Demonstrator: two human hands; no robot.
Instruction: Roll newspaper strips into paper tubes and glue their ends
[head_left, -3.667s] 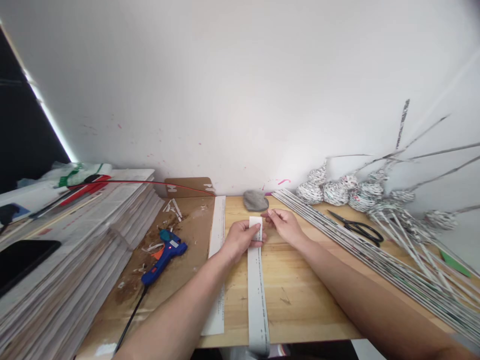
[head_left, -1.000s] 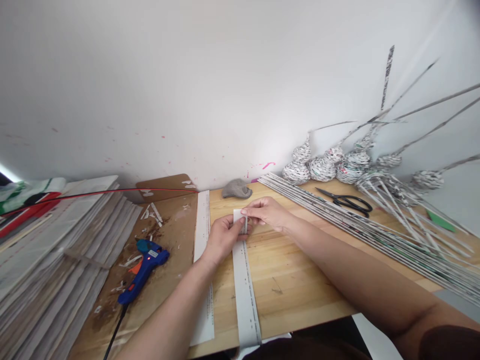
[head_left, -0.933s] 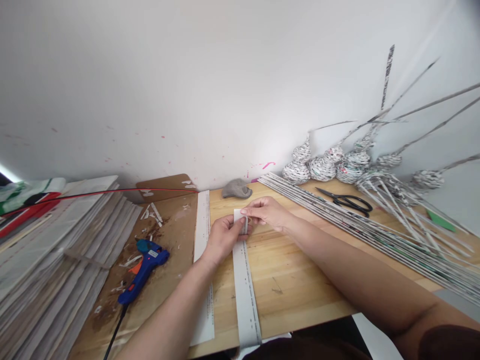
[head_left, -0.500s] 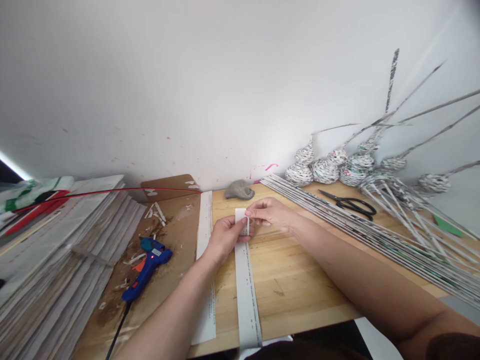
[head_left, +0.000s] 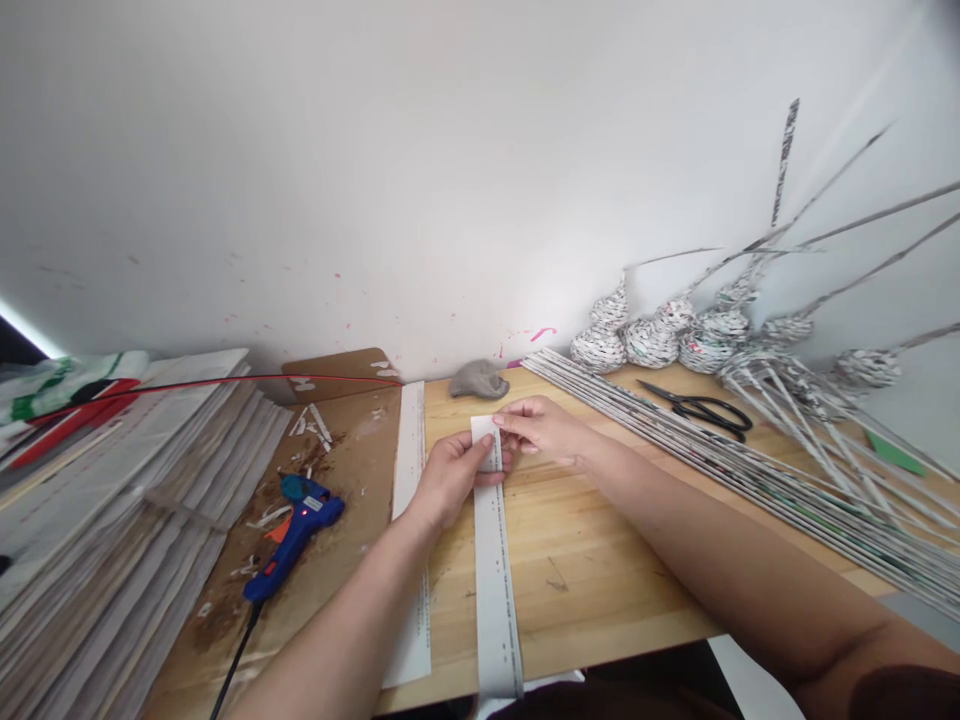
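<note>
A long white paper strip (head_left: 496,590) with fine print along its right edge runs from the table's front edge up to both hands. My left hand (head_left: 454,470) is closed on the strip near its far end, thumb on top and fingers behind. My right hand (head_left: 536,428) pinches the strip's upper right corner between thumb and fingertips. Left of them, a second white paper strip (head_left: 411,480) lies flat on the wooden table (head_left: 592,570), partly hidden by my left forearm.
A blue glue gun (head_left: 296,535) with a lit red light rests on stained cardboard at left, beside stacked paper (head_left: 172,480). A grey cloth (head_left: 478,380) lies by the wall. Rolled paper sticks (head_left: 675,450), black scissors (head_left: 709,410) and woven paper gourds (head_left: 649,342) occupy the right.
The strip and both hands have shifted very slightly to the right. My right fingertips remain at the strip's upper corner, and the surrounding things have not moved.
</note>
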